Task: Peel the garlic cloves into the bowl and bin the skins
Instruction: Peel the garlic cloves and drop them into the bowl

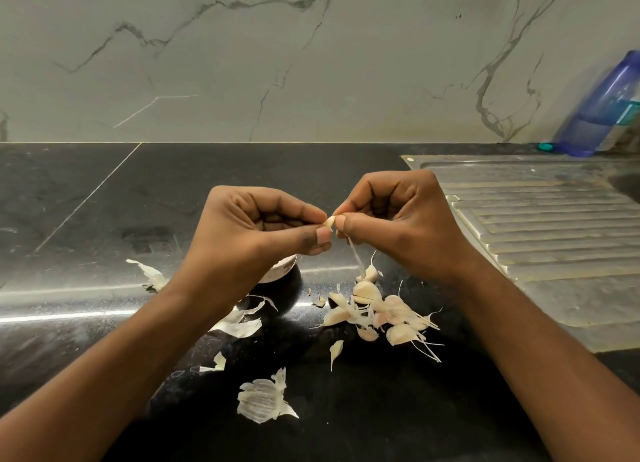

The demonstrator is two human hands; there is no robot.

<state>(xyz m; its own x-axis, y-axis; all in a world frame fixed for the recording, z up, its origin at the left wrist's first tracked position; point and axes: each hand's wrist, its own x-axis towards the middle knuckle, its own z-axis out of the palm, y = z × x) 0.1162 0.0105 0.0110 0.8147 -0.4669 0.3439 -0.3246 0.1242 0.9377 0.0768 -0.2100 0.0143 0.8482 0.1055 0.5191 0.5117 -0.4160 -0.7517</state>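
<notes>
On the glossy black stone counter (104, 202), a torn scrap of white papery skin (152, 276) lies furthest left, dropped where it fell rather than binned. The small round dark bowl with a pale inside (292, 288) sits just beneath the left hand (263, 226), probably so a finished clove can drop straight in. That hand's thumb and forefinger pinch the small cream garlic clove (329, 221) to steady it. The right hand (398, 216) meets it, fingers curled, nipping a thin pale strip of skin (355, 257) that hangs down as it is drawn off. Below lies the heap of unpeeled pinkish-white cloves (381, 312), close within reach. The ribbed steel drainboard (554, 236) and translucent blue plastic bottle (602, 108) stand apart at right, well out of the way
</notes>
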